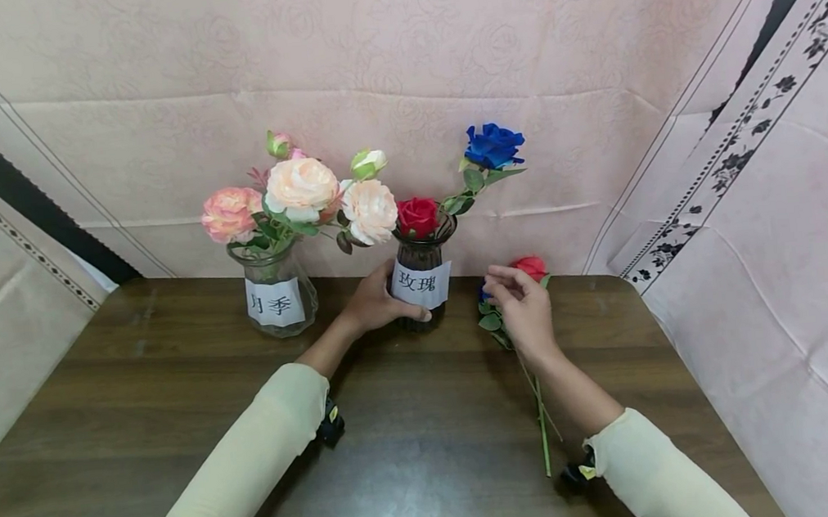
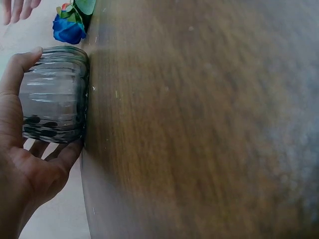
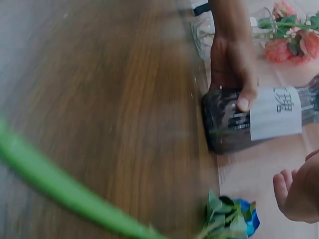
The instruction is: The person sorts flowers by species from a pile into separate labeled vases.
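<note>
My left hand (image 1: 382, 301) grips the lower part of a dark ribbed glass vase (image 1: 410, 320) with a white paper label. The thumb lies across the vase's front in the head view. A red rose (image 1: 418, 217) and a blue rose (image 1: 494, 146) stand in this vase, the blue one leaning right. To its right, my right hand (image 1: 527, 314) hovers by another red rose (image 1: 530, 266) and a blue rose (image 3: 251, 219), which lie on the table. The right fingers are loosely bent, with nothing seen between them. A green stem (image 3: 65, 184) crosses the right wrist view.
Left of the dark vase stands a clear glass vase (image 1: 307, 301) with a label and several pink and cream flowers (image 1: 300, 188). Both vases are near the back edge of the brown wooden table (image 1: 403, 473). A pale patterned cloth (image 1: 395, 46) hangs behind.
</note>
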`<state>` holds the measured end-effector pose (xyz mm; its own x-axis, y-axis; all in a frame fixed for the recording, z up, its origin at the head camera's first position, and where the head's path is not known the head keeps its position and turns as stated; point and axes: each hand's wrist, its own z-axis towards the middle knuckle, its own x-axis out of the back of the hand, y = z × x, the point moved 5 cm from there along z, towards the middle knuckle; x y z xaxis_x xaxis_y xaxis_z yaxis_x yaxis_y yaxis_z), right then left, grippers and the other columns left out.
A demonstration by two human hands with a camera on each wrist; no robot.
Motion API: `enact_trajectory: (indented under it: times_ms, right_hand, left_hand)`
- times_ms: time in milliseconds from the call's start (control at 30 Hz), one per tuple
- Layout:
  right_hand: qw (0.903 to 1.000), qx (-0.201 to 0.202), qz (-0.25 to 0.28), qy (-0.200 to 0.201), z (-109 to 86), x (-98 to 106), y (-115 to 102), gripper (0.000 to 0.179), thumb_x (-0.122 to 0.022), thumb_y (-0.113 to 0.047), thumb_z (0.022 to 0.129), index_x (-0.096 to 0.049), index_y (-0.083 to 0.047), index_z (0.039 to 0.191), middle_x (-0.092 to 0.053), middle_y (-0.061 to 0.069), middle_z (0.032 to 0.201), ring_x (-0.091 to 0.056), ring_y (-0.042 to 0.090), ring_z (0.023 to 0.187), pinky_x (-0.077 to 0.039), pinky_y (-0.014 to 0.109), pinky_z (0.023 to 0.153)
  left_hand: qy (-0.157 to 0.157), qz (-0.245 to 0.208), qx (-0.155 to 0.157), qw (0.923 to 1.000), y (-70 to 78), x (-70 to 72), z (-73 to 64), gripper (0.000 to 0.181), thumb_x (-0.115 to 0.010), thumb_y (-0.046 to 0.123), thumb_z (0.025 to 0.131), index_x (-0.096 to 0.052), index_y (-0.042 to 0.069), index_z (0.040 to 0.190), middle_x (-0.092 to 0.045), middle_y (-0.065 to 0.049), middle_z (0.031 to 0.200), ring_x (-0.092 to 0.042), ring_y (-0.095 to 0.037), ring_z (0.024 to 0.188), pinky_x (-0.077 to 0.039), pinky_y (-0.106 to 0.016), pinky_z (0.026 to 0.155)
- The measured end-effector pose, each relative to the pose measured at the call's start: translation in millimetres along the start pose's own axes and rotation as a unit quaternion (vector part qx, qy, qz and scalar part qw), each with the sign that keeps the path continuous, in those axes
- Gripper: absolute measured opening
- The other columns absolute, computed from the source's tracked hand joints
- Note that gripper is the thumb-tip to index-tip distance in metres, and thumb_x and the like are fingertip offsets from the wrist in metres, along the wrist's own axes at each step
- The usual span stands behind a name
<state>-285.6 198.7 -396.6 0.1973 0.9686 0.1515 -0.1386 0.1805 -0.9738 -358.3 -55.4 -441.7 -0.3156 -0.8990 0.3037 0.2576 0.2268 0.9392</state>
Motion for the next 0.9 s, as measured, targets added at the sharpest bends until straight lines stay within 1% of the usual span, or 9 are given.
enact_trajectory:
  times_ms: [33, 100, 167, 233, 300, 433, 667, 833, 900]
  right_hand:
    - [1.0000, -0.004, 0.005, 0.000, 0.2, 3, 1, 0.029, -0.065, -0.008, 0.113, -0.074, 0.000, 0.140, -0.077, 0.023, 0.130, -0.075, 0.003, 0.100, -0.065, 0.023, 0.094]
    - [0.9998, -0.014, 0.013, -0.002, 0.4, 10, 3, 0.030, -0.065, -0.009, 0.113, -0.073, 0.003, 0.140, -0.080, 0.017, 0.121, -0.076, 0.006, 0.098, -0.067, 0.026, 0.093]
    - [0.9994, -0.029, 0.019, -0.006, 0.2, 16, 6, 0.032, -0.066, -0.010, 0.114, -0.072, 0.004, 0.141, -0.082, 0.002, 0.111, -0.078, 0.009, 0.100, -0.068, 0.029, 0.094]
    - [0.9988, -0.042, 0.023, -0.010, -0.1, 22, 8, 0.033, -0.066, -0.010, 0.114, -0.070, 0.007, 0.142, -0.081, -0.009, 0.103, -0.080, 0.012, 0.100, -0.068, 0.030, 0.093]
    - [0.9981, -0.054, 0.026, -0.016, -0.6, 28, 10, 0.034, -0.067, -0.010, 0.114, -0.069, 0.008, 0.143, -0.081, -0.014, 0.097, -0.081, 0.012, 0.098, -0.069, 0.030, 0.091]
    - [0.9962, -0.080, 0.021, -0.026, -2.6, 37, 15, 0.035, -0.066, -0.008, 0.113, -0.067, 0.010, 0.143, -0.082, -0.012, 0.094, -0.081, 0.010, 0.091, -0.069, 0.027, 0.085]
    - [0.9914, -0.120, 0.013, -0.052, -7.2, 54, 21, 0.038, -0.064, -0.009, 0.114, -0.064, 0.012, 0.146, -0.084, -0.003, 0.099, -0.081, 0.008, 0.085, -0.070, 0.028, 0.082]
    - [0.9856, -0.149, 0.014, -0.078, -8.1, 66, 24, 0.041, -0.065, -0.012, 0.115, -0.061, 0.012, 0.148, -0.083, -0.007, 0.093, -0.082, 0.008, 0.084, -0.070, 0.028, 0.081]
    - [0.9819, -0.163, 0.014, -0.095, -8.1, 71, 27, 0.043, -0.065, -0.014, 0.116, -0.060, 0.012, 0.150, -0.083, -0.007, 0.095, -0.082, 0.009, 0.086, -0.070, 0.028, 0.082]
  left_hand:
    - [0.000, 0.000, -0.001, 1.0000, 0.0, -0.2, 0.0, 0.089, -0.103, 0.012, 0.077, -0.057, 0.016, 0.153, -0.075, -0.012, 0.142, -0.073, -0.034, 0.130, -0.058, -0.055, 0.116]
    - [0.000, 0.002, -0.001, 1.0000, -0.5, -0.4, 0.1, 0.089, -0.103, 0.012, 0.077, -0.056, 0.016, 0.153, -0.075, -0.012, 0.142, -0.073, -0.034, 0.131, -0.057, -0.055, 0.117]
    - [0.001, 0.001, 0.000, 1.0000, -1.3, -0.9, 0.6, 0.089, -0.103, 0.012, 0.077, -0.056, 0.016, 0.153, -0.075, -0.012, 0.143, -0.073, -0.035, 0.131, -0.057, -0.056, 0.117]
    - [0.001, 0.001, 0.001, 1.0000, -2.1, -1.2, 0.8, 0.090, -0.103, 0.013, 0.077, -0.056, 0.016, 0.154, -0.075, -0.012, 0.144, -0.073, -0.035, 0.132, -0.057, -0.056, 0.117]
    - [0.001, 0.002, 0.003, 1.0000, -2.9, -1.4, 0.7, 0.090, -0.103, 0.014, 0.078, -0.056, 0.016, 0.154, -0.074, -0.012, 0.144, -0.072, -0.035, 0.133, -0.057, -0.057, 0.118]
    - [0.002, 0.004, 0.007, 1.0000, -4.4, -1.8, 0.7, 0.091, -0.104, 0.016, 0.078, -0.055, 0.017, 0.155, -0.073, -0.011, 0.146, -0.071, -0.035, 0.135, -0.056, -0.057, 0.120]
    - [0.000, 0.004, 0.009, 1.0000, -4.4, -1.2, 1.4, 0.093, -0.104, 0.016, 0.078, -0.054, 0.016, 0.156, -0.072, -0.012, 0.148, -0.070, -0.036, 0.137, -0.055, -0.058, 0.121]
    - [0.002, 0.007, 0.013, 0.9999, -2.2, 0.3, 0.8, 0.093, -0.104, 0.017, 0.077, -0.054, 0.016, 0.156, -0.072, -0.011, 0.147, -0.070, -0.035, 0.136, -0.055, -0.057, 0.121]
    - [0.002, 0.009, 0.015, 0.9998, -1.7, 0.4, 0.7, 0.093, -0.104, 0.017, 0.077, -0.055, 0.016, 0.155, -0.073, -0.011, 0.146, -0.071, -0.035, 0.135, -0.055, -0.057, 0.121]
